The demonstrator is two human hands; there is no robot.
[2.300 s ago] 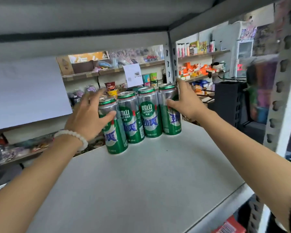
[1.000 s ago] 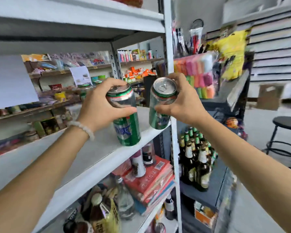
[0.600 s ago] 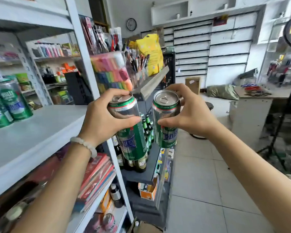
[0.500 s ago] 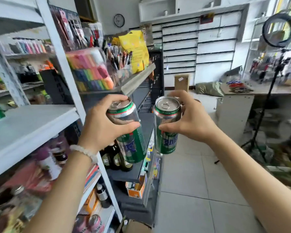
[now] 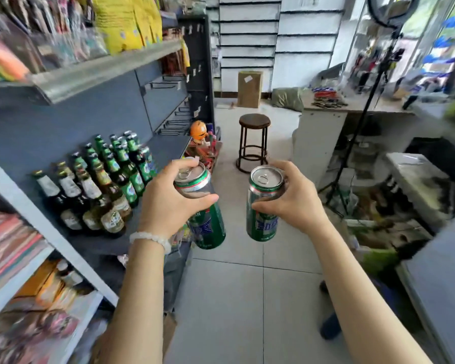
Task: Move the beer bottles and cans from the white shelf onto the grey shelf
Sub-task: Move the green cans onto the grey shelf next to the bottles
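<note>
Cans in both hands, mid-frame over the floor tiles. Left can [image 5: 206, 211] is tilted, with the left hand [image 5: 168, 203] wrapped round its upper half, thumb across the front. Right can [image 5: 263, 206] is close to upright, right hand [image 5: 292, 203] gripping it from the side near the top. They're near each other but not touching. Grey shelf [image 5: 166, 143] sits just left of the left can, with a bunch of green beer bottles [image 5: 103, 179] standing on it. Stool [image 5: 254, 143] further back, upper middle.

Bottles [image 5: 100, 179] on shelf [image 5: 166, 145], left
</note>
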